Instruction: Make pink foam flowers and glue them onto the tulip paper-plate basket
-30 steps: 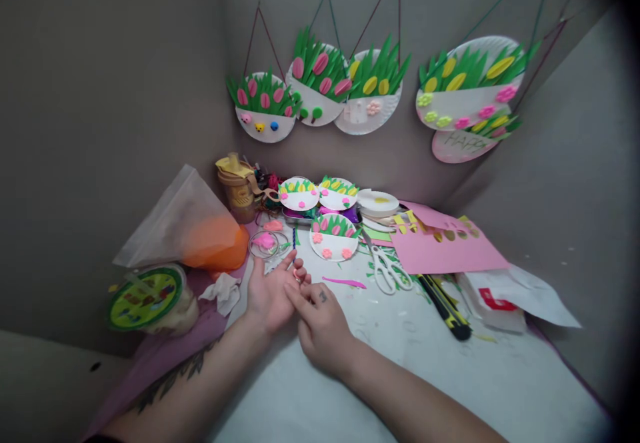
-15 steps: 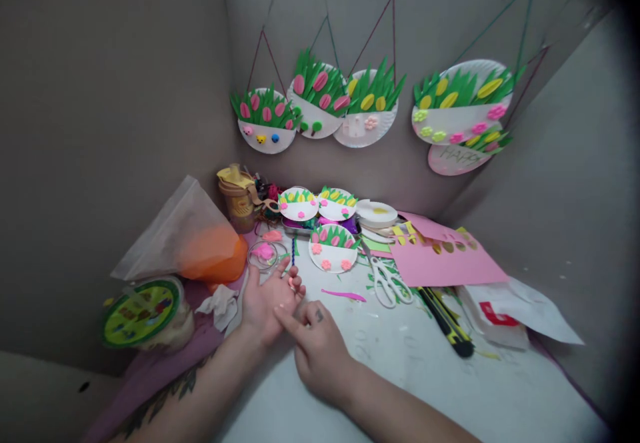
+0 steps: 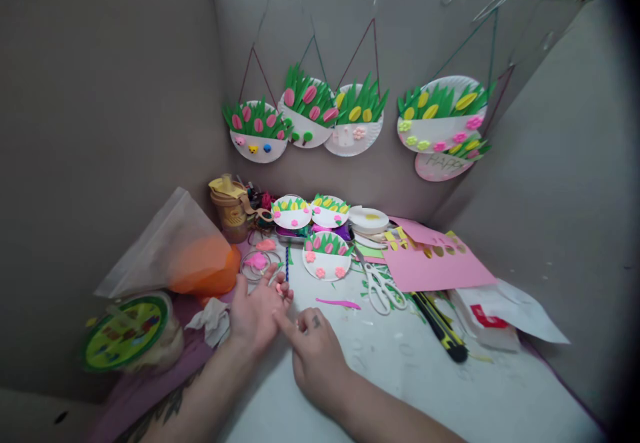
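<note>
My left hand (image 3: 257, 313) is palm up over the white table, its thumb and first fingers spread. A small pink piece (image 3: 279, 289) shows at its curled outer fingers. My right hand (image 3: 317, 356) touches the edge of the left palm with its index fingertip; its other fingers are curled, and I see nothing in them. Just beyond the hands lie a pink modelling tool (image 3: 338, 304) and a blue twisted stick (image 3: 287, 264). A paper-plate basket with pink tulips and pink flowers (image 3: 327, 267) stands farther back.
White scissors (image 3: 383, 290), a black-and-yellow cutter (image 3: 443, 330) and pink paper (image 3: 440, 272) lie to the right. At left are a round tub (image 3: 127, 332), a bag with orange clay (image 3: 205, 266) and a cup (image 3: 231, 210). Decorated plates (image 3: 357, 138) hang on the back wall.
The camera view has tilted up and shifted slightly, showing the top of the wall. My hands hold nearly the same pose, with the right index finger still at the left palm.
</note>
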Demonstrator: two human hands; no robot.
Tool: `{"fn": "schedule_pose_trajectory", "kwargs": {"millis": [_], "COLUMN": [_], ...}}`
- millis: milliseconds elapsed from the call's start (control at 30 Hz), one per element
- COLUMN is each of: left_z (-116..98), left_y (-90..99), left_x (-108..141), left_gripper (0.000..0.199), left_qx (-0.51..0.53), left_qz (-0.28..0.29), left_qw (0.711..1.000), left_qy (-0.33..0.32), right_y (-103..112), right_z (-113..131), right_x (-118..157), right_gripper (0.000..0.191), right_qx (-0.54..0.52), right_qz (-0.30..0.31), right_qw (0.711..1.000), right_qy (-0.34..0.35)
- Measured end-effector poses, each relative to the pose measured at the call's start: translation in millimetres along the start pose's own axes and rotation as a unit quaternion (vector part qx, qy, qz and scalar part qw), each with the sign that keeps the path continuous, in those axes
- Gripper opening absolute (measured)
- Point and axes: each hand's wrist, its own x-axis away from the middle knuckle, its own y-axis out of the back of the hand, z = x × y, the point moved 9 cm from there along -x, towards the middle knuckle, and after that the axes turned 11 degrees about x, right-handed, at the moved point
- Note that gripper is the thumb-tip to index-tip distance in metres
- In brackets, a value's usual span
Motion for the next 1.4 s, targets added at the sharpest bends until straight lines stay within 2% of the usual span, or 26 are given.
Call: {"fn": "schedule_pose_trajectory", "kwargs": {"millis": [67, 167, 300, 433, 567, 700, 833, 967, 1033, 1133, 1267, 1400], "left_z": [2.7, 7.8, 0.0, 5.6, 2.0, 10.1, 3.9, 8.1, 6.2, 0.6, 7.4, 4.6], "left_y": [0.7, 0.7, -2.4, -3.1, -3.3, -2.0, -3.0, 0.6, 0.6, 0.0, 2.2, 2.2], "left_x": [0.6, 2.3, 2.2, 1.3, 0.1, 1.6, 1.2, 0.6, 0.1, -0.6, -0.4, -0.8], "left_gripper": [0.051, 0.049, 0.05, 0.05, 0.051, 0.051, 0.051, 0.051, 0.049, 0.048, 0.049, 0.05], "left_qx": [-0.005, -0.015, -0.018, -0.029, -0.021, -0.025, -0.028, -0.03, -0.029, -0.023, -0.022, -0.02], "left_qz": [-0.004, -0.005, 0.005, 0.0, -0.006, -0.021, -0.016, -0.021, -0.019, -0.019, -0.03, -0.025], "left_qw": [1.0, 0.999, 1.0, 0.999, 1.0, 0.999, 0.999, 0.999, 0.999, 1.0, 0.999, 0.999], "left_qy": [0.012, 0.04, 0.006, 0.033, 0.005, 0.036, 0.002, 0.028, 0.02, -0.008, 0.025, 0.007], "right_y": [0.6, 2.4, -0.4, 4.5, 5.1, 8.4, 6.3, 5.5, 5.1, 2.6, 3.7, 1.5], "right_z": [3.3, 0.8, 3.7, 1.6, 4.2, 2.8, 2.7, 2.6, -0.1, 3.2, 3.0, 2.5], "right_x": [0.2, 0.3, 1.4, 1.2, 0.8, 0.0, 2.0, 2.2, 2.3, 3.0, 2.1, 2.3], "right_gripper": [0.08, 0.08, 0.082, 0.079, 0.079, 0.076, 0.08, 0.078, 0.08, 0.082, 0.079, 0.082], "right_qx": [0.002, 0.009, 0.014, 0.026, 0.043, 0.046, 0.052, 0.038, 0.033, 0.032, 0.027, 0.032], "right_qz": [0.005, 0.003, 0.029, 0.011, 0.019, 0.012, 0.025, 0.021, 0.02, 0.03, 0.024, 0.035], "right_qw": [1.0, 1.0, 0.999, 1.0, 0.999, 0.999, 0.998, 0.999, 0.999, 0.999, 0.999, 0.999], "right_qy": [0.012, -0.011, -0.001, -0.009, 0.006, -0.004, -0.005, -0.007, -0.018, -0.001, -0.006, -0.009]}}
